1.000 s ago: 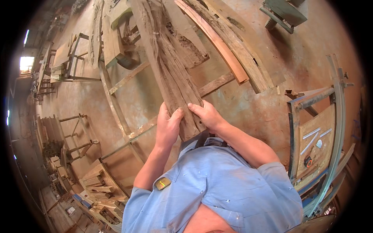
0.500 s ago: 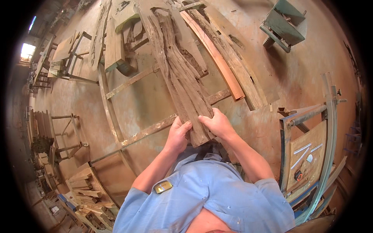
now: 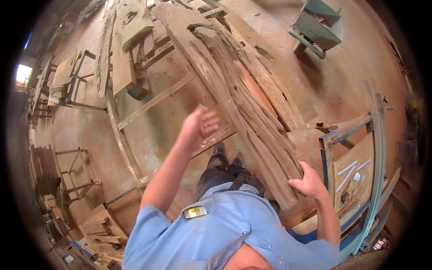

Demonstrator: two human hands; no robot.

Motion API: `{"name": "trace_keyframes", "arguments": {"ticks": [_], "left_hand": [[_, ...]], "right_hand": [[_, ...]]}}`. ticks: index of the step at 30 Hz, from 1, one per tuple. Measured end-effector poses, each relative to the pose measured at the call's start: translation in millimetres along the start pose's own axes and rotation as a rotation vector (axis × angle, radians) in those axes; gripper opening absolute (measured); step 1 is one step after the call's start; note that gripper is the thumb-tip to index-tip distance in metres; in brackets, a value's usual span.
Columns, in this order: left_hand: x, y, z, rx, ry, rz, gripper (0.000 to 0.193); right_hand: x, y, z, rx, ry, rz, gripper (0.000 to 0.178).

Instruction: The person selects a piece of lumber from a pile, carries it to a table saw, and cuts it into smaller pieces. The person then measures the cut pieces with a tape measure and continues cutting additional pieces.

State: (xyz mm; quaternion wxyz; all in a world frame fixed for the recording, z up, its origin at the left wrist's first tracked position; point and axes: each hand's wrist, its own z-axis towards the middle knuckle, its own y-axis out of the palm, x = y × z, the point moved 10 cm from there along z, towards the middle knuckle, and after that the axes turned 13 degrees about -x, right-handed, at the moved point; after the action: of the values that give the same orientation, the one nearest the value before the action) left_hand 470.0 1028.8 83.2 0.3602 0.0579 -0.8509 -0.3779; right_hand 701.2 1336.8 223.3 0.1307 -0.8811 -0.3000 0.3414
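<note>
A long, weathered wooden slab [image 3: 245,112] with deep grooves runs from the far middle down to the near right, beside my body. My right hand [image 3: 310,181] is closed on the right edge of its near end, the thumb lying on top. My left hand [image 3: 200,125] is in the air left of the slab, apart from it. Its fingers are loosely bent and a little apart, slightly blurred, with nothing in them. Under the slab, a reddish plank [image 3: 257,87] is partly covered.
Rusty bars of a metal rack [image 3: 153,103] cross beneath the slab, with thick timbers [image 3: 123,67] at the far left. A green metal stand [image 3: 317,31] is far right. Near right, a board [image 3: 342,189] carries rulers and a tape measure [image 3: 345,197]. Wood offcuts [image 3: 101,227] lie near left.
The slab's near end has swung right and closer to me, with my right hand still on it. My left hand has let go and risen to the left. The reddish plank is now more covered.
</note>
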Motion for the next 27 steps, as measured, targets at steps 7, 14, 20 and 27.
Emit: {"name": "trace_keyframes", "arguments": {"ticks": [7,14,20,27], "left_hand": [[86,-58,107,0.304,0.091,-0.009,0.071],[113,-20,149,0.097,0.026,-0.064,0.055],[89,-1,150,0.062,0.196,-0.101,0.057],[30,41,121,0.019,0.289,-0.268,0.053]], "right_hand": [[25,-5,-89,0.092,0.234,-0.093,0.076],[16,-1,-105,0.158,0.274,-0.165,0.076],[12,-35,-134,0.331,0.244,-0.392,0.079],[19,-92,-197,0.484,0.244,-0.659,0.079]]}}
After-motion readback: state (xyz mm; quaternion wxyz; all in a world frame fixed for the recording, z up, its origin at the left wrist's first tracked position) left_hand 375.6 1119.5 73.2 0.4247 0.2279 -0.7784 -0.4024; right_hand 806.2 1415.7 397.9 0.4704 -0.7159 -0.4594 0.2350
